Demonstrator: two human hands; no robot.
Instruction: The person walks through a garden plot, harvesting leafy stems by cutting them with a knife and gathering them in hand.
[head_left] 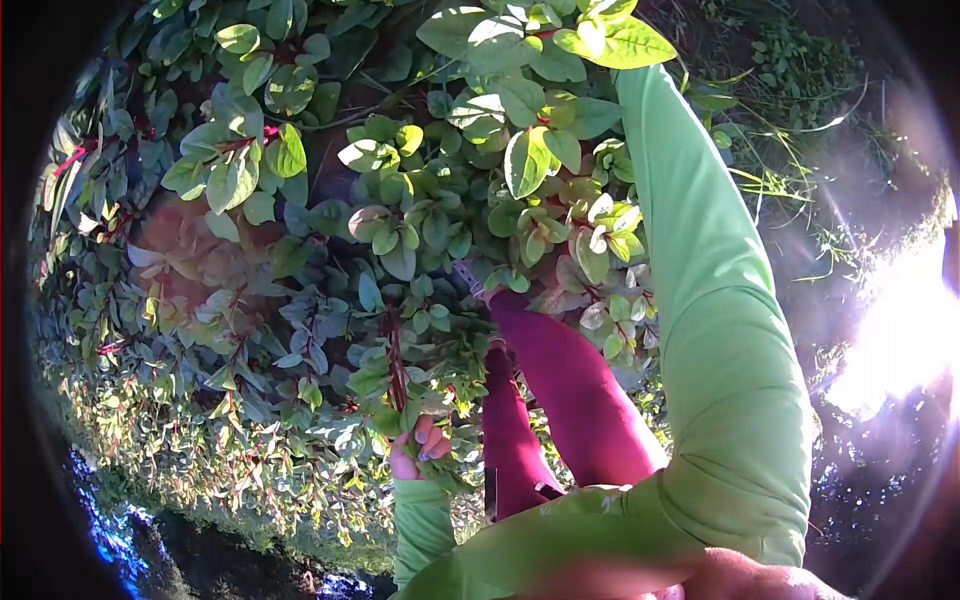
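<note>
My left hand (424, 445) is low in the view, its fingers curled around a bunch of red-stemmed leafy greens (397, 362). The stems point up and away from the fist, with green leaves hanging about it. My right arm, in a light green sleeve (705, 230), stretches far forward along the right side of the plants. Its end disappears behind bright green leaves (625, 42) at the top, so the right hand is hidden. Close below those leaves grow more leafy shoots (535, 150) with reddish stems.
Dense red-stemmed plants (230, 170) fill the left and middle. My legs in maroon trousers (575, 390) stand among them. Grass (790, 185) and shaded ground lie to the right, with strong sun glare. A blurred patch of skin (740, 575) shows at the bottom edge.
</note>
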